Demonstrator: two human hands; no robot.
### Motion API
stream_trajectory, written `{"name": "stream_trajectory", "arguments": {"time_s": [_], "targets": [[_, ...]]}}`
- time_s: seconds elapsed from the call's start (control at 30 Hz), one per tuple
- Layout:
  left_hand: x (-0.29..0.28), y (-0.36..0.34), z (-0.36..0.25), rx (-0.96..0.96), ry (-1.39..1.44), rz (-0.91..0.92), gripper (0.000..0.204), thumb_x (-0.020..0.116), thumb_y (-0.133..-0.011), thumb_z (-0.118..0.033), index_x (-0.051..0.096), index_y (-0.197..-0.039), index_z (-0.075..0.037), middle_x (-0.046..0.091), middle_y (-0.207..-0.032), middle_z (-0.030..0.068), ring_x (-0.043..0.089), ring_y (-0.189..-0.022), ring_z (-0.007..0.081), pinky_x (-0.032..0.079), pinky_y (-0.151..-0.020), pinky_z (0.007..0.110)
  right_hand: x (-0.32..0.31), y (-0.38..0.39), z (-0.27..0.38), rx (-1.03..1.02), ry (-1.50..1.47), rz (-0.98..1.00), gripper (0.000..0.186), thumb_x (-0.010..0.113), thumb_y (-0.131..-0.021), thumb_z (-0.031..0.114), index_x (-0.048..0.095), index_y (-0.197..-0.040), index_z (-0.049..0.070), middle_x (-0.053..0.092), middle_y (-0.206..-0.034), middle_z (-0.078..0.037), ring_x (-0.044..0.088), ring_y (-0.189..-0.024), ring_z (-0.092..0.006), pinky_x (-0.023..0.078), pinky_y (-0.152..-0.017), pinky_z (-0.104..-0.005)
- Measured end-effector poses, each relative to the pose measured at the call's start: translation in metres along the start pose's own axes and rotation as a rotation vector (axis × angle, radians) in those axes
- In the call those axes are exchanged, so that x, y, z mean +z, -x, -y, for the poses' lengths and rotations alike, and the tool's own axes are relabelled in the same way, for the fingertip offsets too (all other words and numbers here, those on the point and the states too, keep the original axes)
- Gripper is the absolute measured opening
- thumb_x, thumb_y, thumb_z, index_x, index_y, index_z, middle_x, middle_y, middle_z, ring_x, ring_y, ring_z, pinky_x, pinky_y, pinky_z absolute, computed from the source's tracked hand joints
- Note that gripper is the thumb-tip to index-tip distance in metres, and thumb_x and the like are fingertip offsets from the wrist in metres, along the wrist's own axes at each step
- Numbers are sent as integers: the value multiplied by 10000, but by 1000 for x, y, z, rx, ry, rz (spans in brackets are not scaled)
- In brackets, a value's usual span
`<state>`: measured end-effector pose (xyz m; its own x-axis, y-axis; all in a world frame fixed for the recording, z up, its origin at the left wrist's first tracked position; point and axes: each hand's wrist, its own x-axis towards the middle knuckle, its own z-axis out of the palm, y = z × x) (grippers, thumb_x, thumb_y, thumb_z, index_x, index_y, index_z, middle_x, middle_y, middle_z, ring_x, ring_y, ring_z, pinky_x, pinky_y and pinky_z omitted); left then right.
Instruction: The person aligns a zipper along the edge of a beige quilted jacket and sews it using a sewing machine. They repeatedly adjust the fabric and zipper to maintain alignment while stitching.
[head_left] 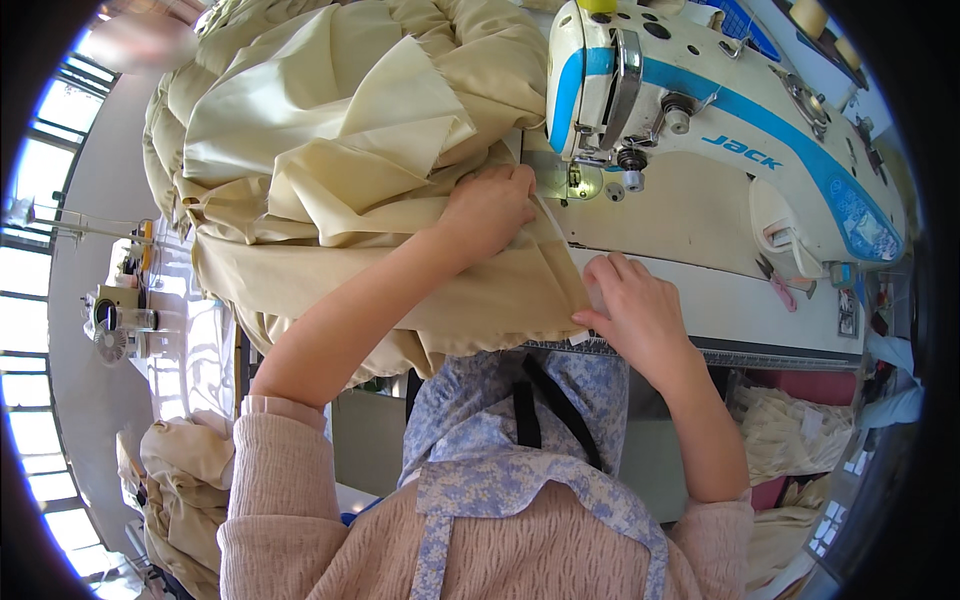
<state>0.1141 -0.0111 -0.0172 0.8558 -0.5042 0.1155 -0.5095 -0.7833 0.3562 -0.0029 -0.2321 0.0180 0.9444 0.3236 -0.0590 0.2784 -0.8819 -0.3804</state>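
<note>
A large heap of beige and cream fabric (320, 120) covers the sewing table. My left hand (487, 215) has its fingers curled on the fabric's edge, just left of the presser foot (585, 185) of a white and blue sewing machine (720, 105). Closer to the front edge, my right hand (630, 315) holds the lower corner of the same fabric between thumb and fingers. A pale narrow strip runs along the fabric's right edge between my hands.
Pink-handled scissors (782, 292) lie right of the machine bed. A ruler strip (750, 355) follows the table's front edge. Piled fabric sits at lower left (180, 480) and lower right (790, 430). A small fan (110, 343) stands at the left.
</note>
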Motion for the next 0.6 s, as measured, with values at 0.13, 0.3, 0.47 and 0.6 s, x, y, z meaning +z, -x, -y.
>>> {"name": "stream_trajectory", "arguments": {"time_s": [0.13, 0.3, 0.47, 0.6], "targets": [[8, 1, -1, 55, 18, -128, 193, 720, -907, -214, 635, -993, -63, 683, -1028, 121, 651, -984, 343, 508, -846, 465, 12, -1, -17, -423, 145, -184, 613, 856, -754, 250, 643, -1297, 60, 606, -1382, -58, 523, -1331, -225, 393, -1093, -441], [19, -29, 19, 207, 180, -197, 214, 728, -899, -216, 648, -1020, -58, 676, -1012, 121, 644, -961, 345, 509, -844, 460, 29, -13, -18, -393, 198, -263, 603, 833, -781, 260, 637, -1307, 40, 592, -1414, -52, 527, -1321, -230, 390, -1100, -465], [22, -79, 43, 368, 236, -259, 182, 724, -880, -174, 641, -982, -49, 665, -1006, 128, 626, -1021, 344, 515, -863, 455, 43, -40, -21, -271, 206, -356, 600, 808, -808, 242, 622, -1337, 30, 596, -1421, -60, 533, -1299, -241, 384, -1105, -464], [27, -104, 53, 386, 208, -192, 213, 689, -874, -136, 648, -1054, -31, 666, -1083, 161, 622, -1053, 373, 516, -900, 464, 44, -53, -25, -222, 191, -385, 586, 793, -827, 231, 617, -1347, 27, 599, -1417, -61, 541, -1285, -244, 388, -1093, -451]]}}
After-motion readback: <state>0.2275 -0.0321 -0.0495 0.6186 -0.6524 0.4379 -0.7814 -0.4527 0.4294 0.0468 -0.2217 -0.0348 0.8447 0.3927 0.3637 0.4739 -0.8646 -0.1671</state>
